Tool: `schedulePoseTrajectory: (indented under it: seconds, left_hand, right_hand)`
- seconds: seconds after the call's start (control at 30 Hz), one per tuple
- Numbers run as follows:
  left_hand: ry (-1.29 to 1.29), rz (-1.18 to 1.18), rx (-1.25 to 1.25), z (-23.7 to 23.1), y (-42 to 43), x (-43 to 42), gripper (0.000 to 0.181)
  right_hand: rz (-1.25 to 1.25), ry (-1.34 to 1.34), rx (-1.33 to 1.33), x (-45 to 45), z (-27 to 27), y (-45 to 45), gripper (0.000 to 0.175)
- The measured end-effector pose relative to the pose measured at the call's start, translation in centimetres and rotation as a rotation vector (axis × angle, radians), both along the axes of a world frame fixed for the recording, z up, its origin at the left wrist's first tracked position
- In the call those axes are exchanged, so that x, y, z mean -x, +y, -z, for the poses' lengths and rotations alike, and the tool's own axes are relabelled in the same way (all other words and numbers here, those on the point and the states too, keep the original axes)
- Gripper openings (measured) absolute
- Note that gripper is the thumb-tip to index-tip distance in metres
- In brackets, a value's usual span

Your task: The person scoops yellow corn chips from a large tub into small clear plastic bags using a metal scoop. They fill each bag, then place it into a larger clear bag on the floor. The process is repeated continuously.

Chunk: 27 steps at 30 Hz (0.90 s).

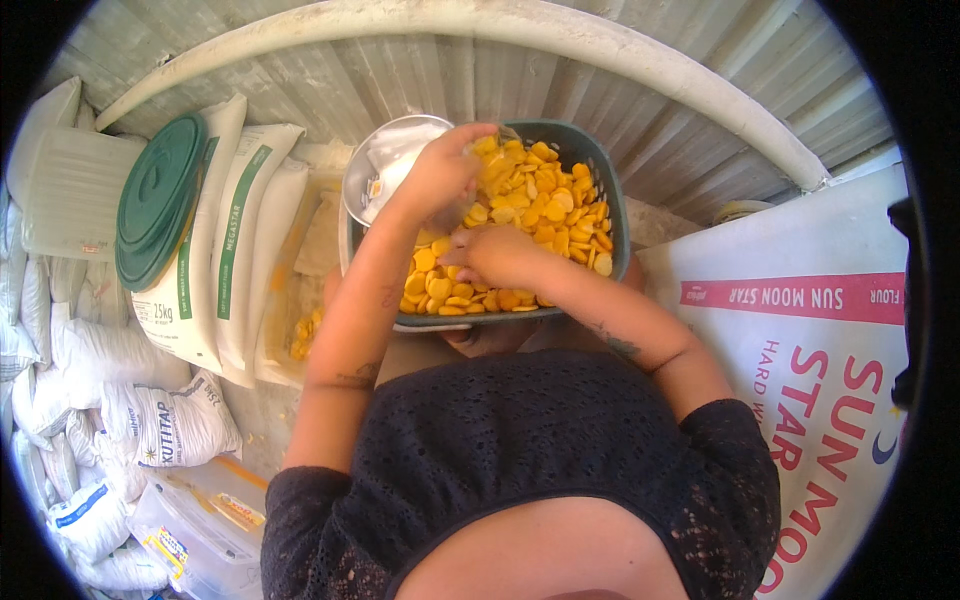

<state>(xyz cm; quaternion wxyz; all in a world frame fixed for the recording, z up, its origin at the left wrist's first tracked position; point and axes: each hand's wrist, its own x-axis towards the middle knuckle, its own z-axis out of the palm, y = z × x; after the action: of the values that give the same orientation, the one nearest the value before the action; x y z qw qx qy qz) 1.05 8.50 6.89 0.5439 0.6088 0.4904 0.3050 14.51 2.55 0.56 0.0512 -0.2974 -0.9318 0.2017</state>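
A dark green basket (616,225) with slotted sides holds many round, flat yellow-orange pieces (559,206), like small biscuits or chips. My left hand (446,169) is over the basket's left part, holding a clear plastic bag (491,169) with yellow pieces showing through it. Below it and to the right, my right hand (491,256) is down on the pile, palm down, its fingers among the pieces; whether it grips any is hidden. A round metal bowl (352,180) stands against the basket's left side, with white plastic packets (394,150) inside, partly behind my left hand and forearm.
Flour sacks (240,225) stand at the left, with green lids (161,187) against them. A plastic tub (274,322) holding some yellow pieces is near my left forearm. A large printed sack (795,315) is at the right. Corrugated sheeting (337,82) and a curved pipe (525,21) lie beyond the basket.
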Motion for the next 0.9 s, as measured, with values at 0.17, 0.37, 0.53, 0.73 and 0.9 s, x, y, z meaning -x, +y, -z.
schedulePoseTrajectory:
  seconds: [0.17, 0.37, 0.53, 0.73, 0.9]
  left_hand:
    - [-0.045, 0.032, 0.036, -0.3, 0.2, 0.4, 0.055]
    - [-0.021, 0.029, 0.078, -0.6, 0.2, 0.2, 0.054]
    - [-0.012, 0.015, 0.027, -1.1, 0.0, -0.4, 0.046]
    - [0.044, -0.033, -0.024, -0.8, -0.1, -0.9, 0.042]
    - [0.051, -0.019, 0.001, -0.9, 0.0, -0.7, 0.046]
  right_hand:
    - [0.019, -0.097, -0.064, 0.8, -0.4, -0.6, 0.022]
    - [0.048, -0.088, 0.189, 0.3, -0.8, -0.3, 0.023]
    - [-0.027, -0.127, 0.195, 0.1, -1.2, 0.3, 0.025]
    - [0.002, -0.133, -0.059, 0.3, -0.3, -1.1, 0.02]
    - [0.035, -0.269, -0.024, 0.1, -0.3, -0.8, 0.023]
